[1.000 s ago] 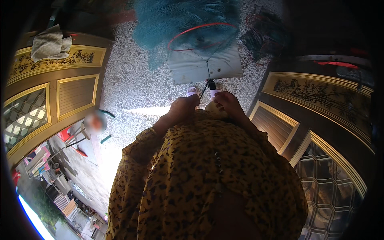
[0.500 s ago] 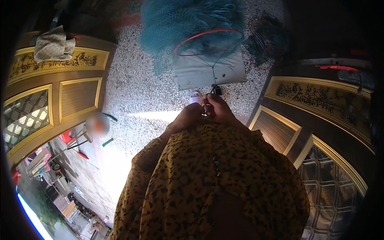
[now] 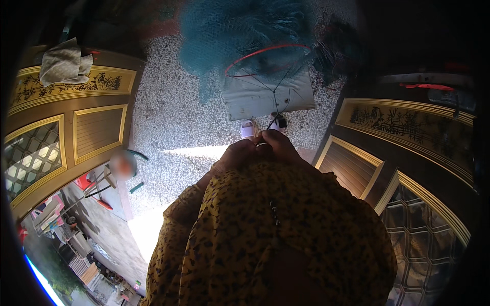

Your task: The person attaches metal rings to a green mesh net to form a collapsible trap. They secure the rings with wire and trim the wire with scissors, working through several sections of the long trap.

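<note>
In front of my body my hands meet, fingers pinched together. My right hand [image 3: 278, 147] grips a dark cord [image 3: 276, 108] that runs away from me across a pale flat pad. My left hand [image 3: 236, 155] is closed against it; the cord's end between the fingers is hidden. Farther off, the cord splits into thin strands tied to a red hoop [image 3: 264, 49]. The hoop sits at the mouth of a heaped blue-green net [image 3: 240, 28], partly over the pad [image 3: 250, 99].
Pale slippers [image 3: 247, 129] show just beyond my hands on the speckled floor [image 3: 168, 112]. Carved wooden doors stand left [image 3: 99, 125] and right [image 3: 352, 163]; a cloth [image 3: 65, 64] hangs on the left one. A dark net bundle [image 3: 341, 51] lies far right. A stool [image 3: 104, 181] stands lower left.
The view has shifted slightly, so net, hoop and pad appear a little lower. My hands stay together on the cord, with the right fingers folded closer over it.
</note>
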### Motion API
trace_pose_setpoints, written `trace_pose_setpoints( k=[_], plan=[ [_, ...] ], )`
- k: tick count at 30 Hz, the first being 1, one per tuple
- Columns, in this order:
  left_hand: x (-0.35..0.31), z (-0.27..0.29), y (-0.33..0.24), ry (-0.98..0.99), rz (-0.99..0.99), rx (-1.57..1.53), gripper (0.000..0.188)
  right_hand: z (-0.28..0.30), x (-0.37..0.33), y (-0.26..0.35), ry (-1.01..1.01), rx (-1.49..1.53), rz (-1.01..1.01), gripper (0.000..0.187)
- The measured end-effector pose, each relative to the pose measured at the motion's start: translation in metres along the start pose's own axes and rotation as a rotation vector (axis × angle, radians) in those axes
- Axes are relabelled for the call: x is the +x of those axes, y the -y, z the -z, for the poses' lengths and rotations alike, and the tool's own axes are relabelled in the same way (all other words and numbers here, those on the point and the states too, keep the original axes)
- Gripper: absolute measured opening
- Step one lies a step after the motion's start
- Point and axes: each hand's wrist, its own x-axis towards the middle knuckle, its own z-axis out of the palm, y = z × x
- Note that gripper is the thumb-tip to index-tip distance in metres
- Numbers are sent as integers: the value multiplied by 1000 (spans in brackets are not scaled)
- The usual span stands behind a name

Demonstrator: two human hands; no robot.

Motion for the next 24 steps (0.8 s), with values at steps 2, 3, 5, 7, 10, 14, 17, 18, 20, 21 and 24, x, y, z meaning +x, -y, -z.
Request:
trace_pose_setpoints(
  k=[2,3,5,7,10,14,17,18,20,21,24],
  plan=[
    [-4,-4,-4,-18,-14,-32,18,-4,2,-6,-21,-131,103,26],
    [-11,-6,-3,-91,-46,46,15,-7,0,-6,-18,-26,6,26],
    [-13,28,5,-240,-57,583,12,-10,-4,-3,-27,182,-185,27],
    [-8,41,2,-285,-44,936,9,24,10,-31,82,-444,76,27],
    [-6,52,2,-261,-72,1095,4,39,22,-65,71,-318,-101,22],
    [6,56,12,-132,-194,1245,6,46,15,-66,191,-448,-55,21],
    [8,55,12,-87,-279,1332,6,51,12,-54,289,-703,110,21],
    [10,57,10,-80,-281,1362,6,49,14,-59,218,-681,125,20],
    [13,59,7,-106,-234,1449,7,45,18,-67,54,-645,186,21],
    [12,57,2,-131,-218,1507,7,41,22,-68,-35,-637,229,21],
    [3,50,1,-184,-172,1728,8,31,16,-74,-343,-667,390,22]
  ],
)
